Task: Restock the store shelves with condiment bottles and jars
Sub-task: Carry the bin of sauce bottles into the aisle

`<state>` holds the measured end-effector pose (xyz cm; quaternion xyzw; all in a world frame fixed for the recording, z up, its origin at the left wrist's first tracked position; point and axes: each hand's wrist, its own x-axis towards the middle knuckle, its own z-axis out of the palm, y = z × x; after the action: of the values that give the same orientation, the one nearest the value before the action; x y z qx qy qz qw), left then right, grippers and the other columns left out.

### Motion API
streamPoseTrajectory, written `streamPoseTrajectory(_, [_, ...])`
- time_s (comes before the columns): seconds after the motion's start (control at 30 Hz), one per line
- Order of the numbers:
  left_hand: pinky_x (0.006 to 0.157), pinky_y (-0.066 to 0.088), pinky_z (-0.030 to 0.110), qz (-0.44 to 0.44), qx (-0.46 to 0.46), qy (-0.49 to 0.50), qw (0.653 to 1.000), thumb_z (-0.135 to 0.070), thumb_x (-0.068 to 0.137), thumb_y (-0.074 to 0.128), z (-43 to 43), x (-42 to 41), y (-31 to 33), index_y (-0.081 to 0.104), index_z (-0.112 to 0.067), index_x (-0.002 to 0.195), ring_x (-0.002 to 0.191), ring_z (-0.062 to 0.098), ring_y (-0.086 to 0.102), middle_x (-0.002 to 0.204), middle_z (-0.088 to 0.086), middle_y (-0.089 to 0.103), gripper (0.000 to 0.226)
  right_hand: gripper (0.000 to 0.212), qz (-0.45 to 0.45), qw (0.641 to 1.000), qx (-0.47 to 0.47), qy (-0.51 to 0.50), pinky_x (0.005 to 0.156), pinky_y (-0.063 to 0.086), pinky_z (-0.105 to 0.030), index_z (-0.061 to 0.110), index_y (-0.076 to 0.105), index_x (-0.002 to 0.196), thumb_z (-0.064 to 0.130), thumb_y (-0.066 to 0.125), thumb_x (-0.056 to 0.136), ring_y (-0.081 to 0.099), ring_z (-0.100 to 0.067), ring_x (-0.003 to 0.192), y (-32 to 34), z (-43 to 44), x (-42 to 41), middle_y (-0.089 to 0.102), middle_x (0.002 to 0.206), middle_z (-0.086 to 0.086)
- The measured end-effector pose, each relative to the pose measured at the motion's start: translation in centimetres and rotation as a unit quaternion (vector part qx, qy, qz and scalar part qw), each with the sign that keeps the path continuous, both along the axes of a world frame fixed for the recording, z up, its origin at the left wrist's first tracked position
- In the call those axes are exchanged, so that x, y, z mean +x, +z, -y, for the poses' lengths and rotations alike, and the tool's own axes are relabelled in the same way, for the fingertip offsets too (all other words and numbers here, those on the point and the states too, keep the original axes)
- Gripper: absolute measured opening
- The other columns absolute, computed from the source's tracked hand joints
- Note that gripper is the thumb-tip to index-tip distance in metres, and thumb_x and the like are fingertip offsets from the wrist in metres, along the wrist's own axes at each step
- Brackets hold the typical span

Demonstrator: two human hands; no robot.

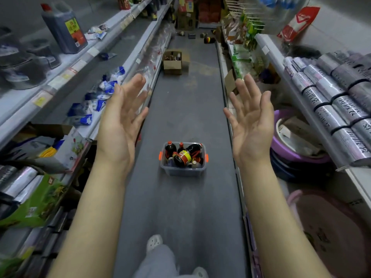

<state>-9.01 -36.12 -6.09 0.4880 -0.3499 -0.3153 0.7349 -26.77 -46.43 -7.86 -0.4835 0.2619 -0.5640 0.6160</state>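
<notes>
A clear plastic bin [183, 171] with orange latches stands on the grey aisle floor ahead of me. Several dark sauce bottles [183, 156] with red caps lie and stand inside it. My left hand [122, 121] and my right hand [252, 121] are raised in front of me, palms facing each other, fingers straight and spread, holding nothing. Both hands hover well above the bin, one to each side of it. A large dark jug [65, 29] with a red cap stands on the upper left shelf.
A cardboard box [172, 66] of bottles sits farther down the aisle, with loose bottles [208, 39] on the floor beyond. Blue-white packets [100, 101] litter the left shelf. Silver rolls [339, 103] and purple basins [281, 145] fill the right shelving. My foot [154, 242] is below.
</notes>
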Motion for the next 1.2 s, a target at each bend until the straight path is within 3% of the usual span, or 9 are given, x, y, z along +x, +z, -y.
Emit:
streamPoseTrajectory(0.23, [0.112,0.036,0.040,-0.007,0.021,-0.014,1.000,-0.037,0.104,0.022,7.7,3.5,-1.7,0.051,-0.019,0.137,0.127,0.005,0.051,0.137,-0.010,0.056,0.047,0.060,-0.007,0.999,0.036,-0.010,0.110,0.037,-0.039,0.027,0.045,0.141,0.052,0.026,0.090,0.049,-0.011,0.130,-2.2,6.9,3.2,0.051,0.142,0.009])
streamPoseTrajectory(0.43, [0.110,0.038,0.039,-0.014,0.043,-0.018,0.999,-0.039,0.103,0.025,15.3,10.9,-3.7,0.053,-0.020,0.136,0.125,0.007,0.053,0.134,-0.010,0.058,0.046,0.063,-0.032,0.997,0.060,-0.029,0.104,0.040,-0.035,0.026,0.045,0.142,0.054,0.027,0.089,0.049,-0.011,0.130,-3.7,14.4,9.9,0.052,0.141,0.008])
streamPoseTrajectory(0.67, [0.108,0.040,0.038,-0.040,0.098,-0.058,0.993,-0.043,0.102,0.028,22.7,18.6,-6.8,0.056,-0.023,0.131,0.124,0.009,0.055,0.132,-0.010,0.061,0.046,0.059,-0.068,0.992,0.087,-0.064,0.108,0.038,-0.038,0.023,0.043,0.144,0.052,0.024,0.095,0.049,-0.011,0.129,-7.0,21.1,16.8,0.051,0.143,0.006])
streamPoseTrajectory(0.9, [0.102,0.042,0.032,-0.064,0.156,-0.063,0.984,-0.042,0.102,0.029,28.8,22.2,-11.0,0.058,-0.025,0.129,0.123,0.008,0.054,0.131,-0.010,0.061,0.044,0.053,-0.100,0.978,0.157,-0.091,0.101,0.042,-0.032,0.021,0.046,0.141,0.048,0.023,0.101,0.051,-0.010,0.126,-11.7,26.6,18.9,0.054,0.139,0.005])
streamPoseTrajectory(1.2, [0.091,0.046,0.029,-0.115,0.235,-0.005,0.965,-0.040,0.103,0.029,38.4,22.0,-17.2,0.060,-0.026,0.119,0.117,0.009,0.059,0.126,-0.007,0.064,0.038,0.043,-0.130,0.948,0.259,-0.130,0.101,0.047,-0.035,0.016,0.060,0.123,0.041,0.031,0.103,0.061,-0.017,0.117,-19.1,37.2,18.1,0.064,0.127,-0.002])
